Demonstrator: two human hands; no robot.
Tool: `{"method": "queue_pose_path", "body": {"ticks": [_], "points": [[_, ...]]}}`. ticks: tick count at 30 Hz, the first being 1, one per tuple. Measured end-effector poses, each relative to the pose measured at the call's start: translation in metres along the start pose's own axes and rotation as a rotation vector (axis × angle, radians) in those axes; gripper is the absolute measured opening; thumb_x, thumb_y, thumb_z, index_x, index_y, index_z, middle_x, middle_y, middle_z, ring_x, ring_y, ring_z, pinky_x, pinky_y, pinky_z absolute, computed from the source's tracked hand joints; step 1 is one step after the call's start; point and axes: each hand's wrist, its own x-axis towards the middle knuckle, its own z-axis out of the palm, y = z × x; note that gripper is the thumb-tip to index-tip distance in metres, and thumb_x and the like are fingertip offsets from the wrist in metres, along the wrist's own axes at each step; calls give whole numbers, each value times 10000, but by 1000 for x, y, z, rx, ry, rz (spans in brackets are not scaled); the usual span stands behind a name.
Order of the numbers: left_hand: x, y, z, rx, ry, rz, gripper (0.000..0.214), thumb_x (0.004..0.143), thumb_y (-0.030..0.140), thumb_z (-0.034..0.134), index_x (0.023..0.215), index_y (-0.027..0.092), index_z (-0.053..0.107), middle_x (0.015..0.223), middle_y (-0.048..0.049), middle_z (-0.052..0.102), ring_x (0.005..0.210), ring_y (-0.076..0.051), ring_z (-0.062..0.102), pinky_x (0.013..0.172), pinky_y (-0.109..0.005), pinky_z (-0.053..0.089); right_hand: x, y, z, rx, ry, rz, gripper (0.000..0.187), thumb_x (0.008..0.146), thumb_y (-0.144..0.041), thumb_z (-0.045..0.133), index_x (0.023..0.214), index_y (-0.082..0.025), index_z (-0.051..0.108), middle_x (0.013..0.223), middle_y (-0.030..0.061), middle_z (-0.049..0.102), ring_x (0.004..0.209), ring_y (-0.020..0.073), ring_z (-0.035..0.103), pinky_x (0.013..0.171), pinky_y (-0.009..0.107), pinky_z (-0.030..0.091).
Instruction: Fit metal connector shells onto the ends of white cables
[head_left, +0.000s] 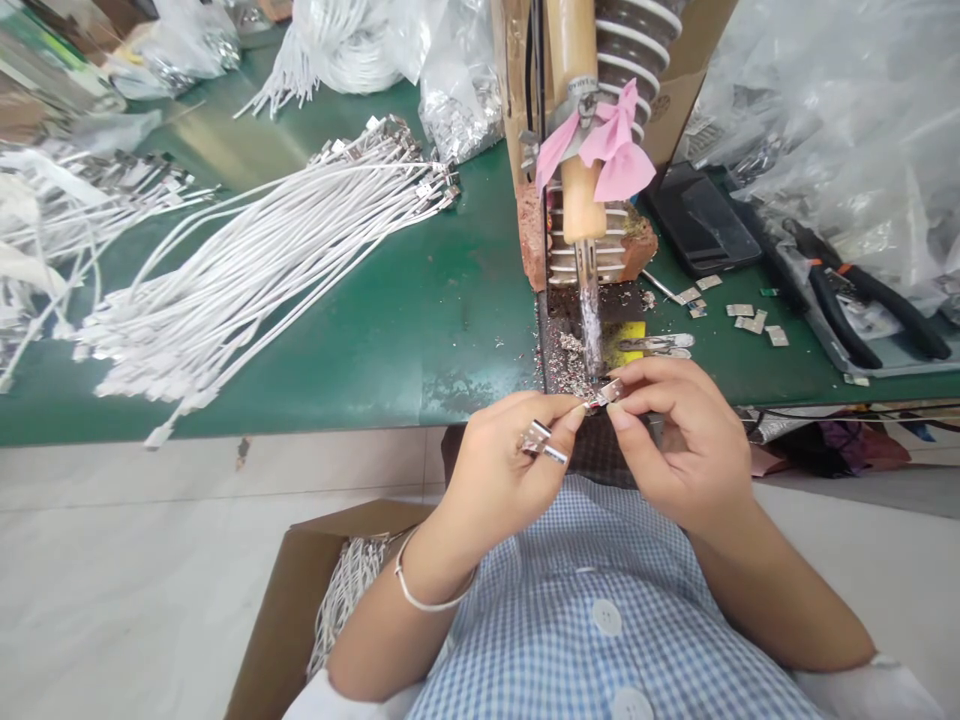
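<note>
My left hand (514,460) is closed, thumb and forefinger pinching thin wire ends (594,404). Shiny USB plugs (535,437) poke out between its fingers; the rest of what it holds is hidden in the palm. Between the thumb and fingertips of my right hand (686,440) is a metal USB connector (611,391), meeting the wire ends. Directly above both hands, a soldering iron (589,310) with a wooden handle points down, its tip close to the connector. Whether the tip touches the joint I cannot tell. A pink ribbon is tied around the iron's mount.
White cables (277,270) with metal plugs lie bundled on the green table (465,350). At right are loose connectors (750,320), a black phone (705,220), pliers (870,290) and plastic bags (840,110). A cardboard box (270,600) of cables stands below.
</note>
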Motion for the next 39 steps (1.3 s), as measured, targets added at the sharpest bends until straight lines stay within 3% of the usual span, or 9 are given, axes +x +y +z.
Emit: {"method": "queue_pose_path", "body": {"ticks": [18, 21, 23, 27, 30, 32, 34, 39], "points": [[-8, 1, 0, 1, -54, -20, 117, 913, 134, 570, 897, 107, 684, 666, 0, 616, 603, -66, 511, 568, -182, 400, -13, -4, -5, 55, -75, 32, 171, 813, -55, 598, 931, -174, 561, 1097, 75, 604, 981, 158, 597, 862, 336, 524], [-12, 2, -1, -35, -123, -37, 123, 925, 134, 549, 883, 118, 664, 707, 1, 635, 621, -69, 509, 596, -191, 407, -21, -6, -10, 80, -84, 63, 176, 812, -47, 596, 930, -175, 573, 1093, 69, 620, 1025, 168, 611, 860, 327, 529], [-16, 3, -1, -82, -199, -62, 144, 937, 143, 524, 854, 119, 639, 710, 1, 619, 625, -66, 502, 598, -193, 395, -28, -8, -14, 120, -88, 151, 173, 823, -45, 592, 922, -185, 574, 1064, 47, 644, 976, 146, 634, 755, 267, 540], [-23, 2, 1, -175, -377, -142, 328, 973, 219, 451, 661, 119, 474, 585, 21, 436, 549, -60, 370, 540, -208, 304, -38, -14, -23, 220, -60, 325, 172, 870, -79, 572, 972, -215, 554, 944, 13, 665, 819, 116, 642, 608, 224, 511], [-28, 1, 6, -191, -448, -199, 298, 936, 184, 474, 647, 121, 438, 573, 29, 411, 535, -63, 332, 531, -211, 272, -36, -20, -27, 192, -112, 246, 118, 860, -127, 608, 942, -198, 562, 809, 17, 590, 735, 109, 576, 559, 216, 462], [-31, 0, 10, -185, -477, -226, 141, 846, 92, 507, 712, 129, 530, 615, 31, 498, 558, -68, 398, 551, -206, 296, -32, -25, -27, 159, -214, 135, 120, 850, -227, 658, 933, -183, 582, 747, 8, 528, 653, 90, 501, 509, 206, 409], [-34, -1, 13, -172, -504, -256, 146, 769, 43, 509, 814, 143, 605, 690, 24, 587, 603, -83, 482, 581, -210, 331, -28, -30, -25, 116, -302, 51, 141, 856, -283, 662, 923, -179, 593, 706, -5, 515, 609, 79, 472, 502, 208, 387], [-36, 1, 10, -117, -479, -280, 109, 786, 101, 516, 878, 145, 552, 669, 22, 558, 563, -99, 455, 532, -222, 309, -26, -32, -23, 103, -306, 77, 55, 853, -138, 596, 833, -177, 563, 683, -16, 509, 591, 61, 463, 510, 204, 366]]}}
